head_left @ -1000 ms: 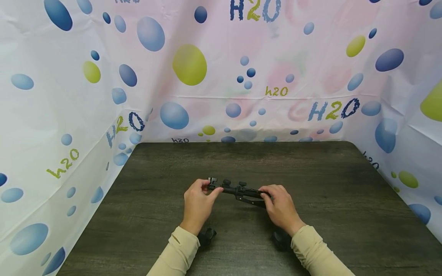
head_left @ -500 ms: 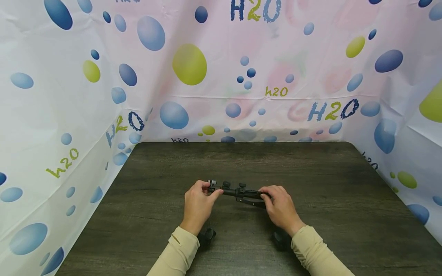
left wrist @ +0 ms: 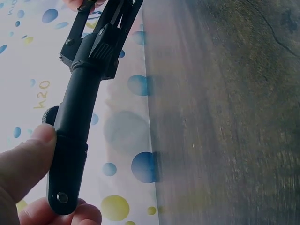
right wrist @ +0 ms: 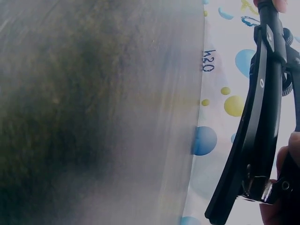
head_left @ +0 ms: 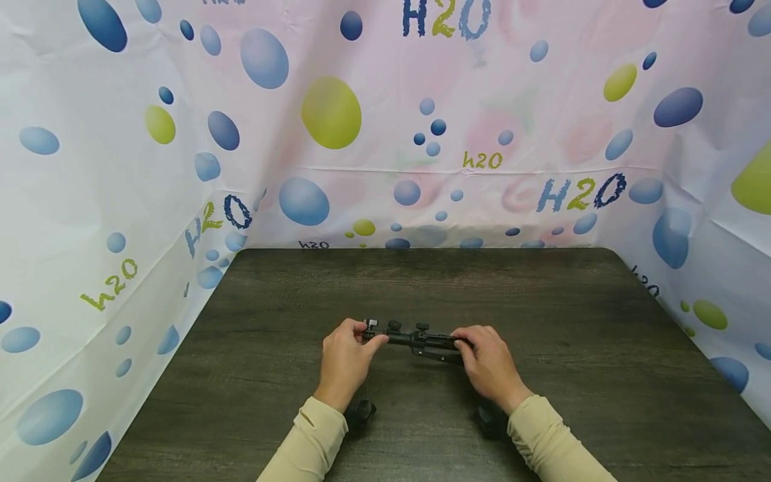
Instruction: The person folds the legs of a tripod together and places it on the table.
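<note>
A black mini tripod (head_left: 400,337) is held crosswise above the table, between both hands. My left hand (head_left: 346,358) pinches its head end between thumb and fingers. In the left wrist view, the thumb lies beside a ridged knob (left wrist: 48,114) on the dark tube (left wrist: 79,105). My right hand (head_left: 490,361) grips the other end, by the legs. One leg (right wrist: 234,145) hangs apart from the others in the right wrist view. Two small knobs (head_left: 422,327) stick up along the tripod's top side. The fingers of the right hand are partly hidden behind the tripod.
Below lies a dark wood-grain table (head_left: 421,288). A white sheet (head_left: 373,154) with blue and green dots and H2O lettering encloses its back and sides. Black wrist devices (head_left: 361,415) show under both wrists.
The tripod's left end has sunk slightly, together with my left hand, so the tripod is more level. My right hand keeps nearly the same place. Both grips are the same.
</note>
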Tool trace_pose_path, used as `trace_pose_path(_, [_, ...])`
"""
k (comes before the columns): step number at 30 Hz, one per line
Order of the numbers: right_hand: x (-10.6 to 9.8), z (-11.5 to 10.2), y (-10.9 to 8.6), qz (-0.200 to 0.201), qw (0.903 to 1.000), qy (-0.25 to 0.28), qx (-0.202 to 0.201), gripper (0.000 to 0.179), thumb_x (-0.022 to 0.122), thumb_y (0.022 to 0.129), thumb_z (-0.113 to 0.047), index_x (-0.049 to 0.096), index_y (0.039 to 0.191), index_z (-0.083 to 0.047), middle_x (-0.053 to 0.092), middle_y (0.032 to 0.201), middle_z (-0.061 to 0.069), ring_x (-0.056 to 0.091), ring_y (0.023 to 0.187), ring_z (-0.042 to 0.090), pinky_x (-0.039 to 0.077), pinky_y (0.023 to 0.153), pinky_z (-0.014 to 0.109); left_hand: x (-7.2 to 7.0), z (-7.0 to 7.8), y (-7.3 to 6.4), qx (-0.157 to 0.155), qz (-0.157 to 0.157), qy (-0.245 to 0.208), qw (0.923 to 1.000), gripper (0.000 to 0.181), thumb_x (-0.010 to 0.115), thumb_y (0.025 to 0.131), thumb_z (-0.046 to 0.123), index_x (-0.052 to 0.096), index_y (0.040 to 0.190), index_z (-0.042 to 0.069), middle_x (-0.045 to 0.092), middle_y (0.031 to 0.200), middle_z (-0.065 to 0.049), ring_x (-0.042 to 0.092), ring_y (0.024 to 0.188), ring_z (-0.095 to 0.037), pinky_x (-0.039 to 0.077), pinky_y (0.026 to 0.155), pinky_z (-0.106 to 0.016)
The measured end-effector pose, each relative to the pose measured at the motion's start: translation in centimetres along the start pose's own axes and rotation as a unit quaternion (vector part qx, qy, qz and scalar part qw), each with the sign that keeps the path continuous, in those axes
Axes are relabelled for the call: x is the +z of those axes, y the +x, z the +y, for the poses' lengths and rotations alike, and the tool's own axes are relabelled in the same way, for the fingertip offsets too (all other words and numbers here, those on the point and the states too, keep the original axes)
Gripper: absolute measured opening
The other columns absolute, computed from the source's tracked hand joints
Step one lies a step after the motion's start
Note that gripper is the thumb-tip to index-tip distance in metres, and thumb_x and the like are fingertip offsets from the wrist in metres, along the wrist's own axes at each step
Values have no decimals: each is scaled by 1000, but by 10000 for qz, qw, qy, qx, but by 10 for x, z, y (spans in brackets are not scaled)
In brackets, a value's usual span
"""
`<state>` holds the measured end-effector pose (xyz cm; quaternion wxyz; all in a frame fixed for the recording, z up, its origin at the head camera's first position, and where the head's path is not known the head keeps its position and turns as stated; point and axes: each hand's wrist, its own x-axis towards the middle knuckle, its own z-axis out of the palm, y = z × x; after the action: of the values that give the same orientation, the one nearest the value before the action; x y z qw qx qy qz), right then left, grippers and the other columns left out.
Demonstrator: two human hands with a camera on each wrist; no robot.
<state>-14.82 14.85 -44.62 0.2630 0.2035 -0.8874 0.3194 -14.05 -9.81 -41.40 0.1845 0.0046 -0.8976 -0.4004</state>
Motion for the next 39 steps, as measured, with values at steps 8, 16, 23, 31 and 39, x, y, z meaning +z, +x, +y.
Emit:
trace_pose_path(8, [0,1,-2,-40,10000,-37,5,17,74,85,5,73,96,-7,69,93,5,62,89,27,51,78,46,1,-1,-1,-18,-116,148,9998,35,88,78,23,68,96,1,64,81,-2,60,70,-15,51,58,-32])
trace_pose_path(16, [1,1,-2,-139,9999,-59,56,16,73,86,5,73,96,-7,69,93,5,62,88,27,51,77,46,1,-3,-1,-103,-324,259,9991,36,88,79,25,67,96,1,62,79,-2,58,68,-15,50,57,-31])
trace_pose_path(23, [1,2,-3,-288,9994,-92,193,14,72,88,3,73,98,-7,69,94,5,62,89,27,51,78,47,1,-5,-1,-198,-542,310,9979,37,87,80,26,66,97,1,61,81,-2,58,70,-16,50,58,-33])
trace_pose_path(31, [0,2,-4,-489,9982,-103,324,12,70,90,1,73,100,-6,68,95,5,62,90,27,51,79,46,2,-6,-1,-194,-586,354,9975,34,87,80,22,66,96,0,63,83,-4,60,69,-17,51,57,-34])
trace_pose_path(39, [0,2,-4,-553,9978,-108,353,11,70,91,0,73,99,-6,69,94,6,62,90,27,51,79,46,2,-7,-1,-210,-735,362,9964,33,86,81,22,65,95,1,64,84,-6,61,69,-17,52,58,-34])
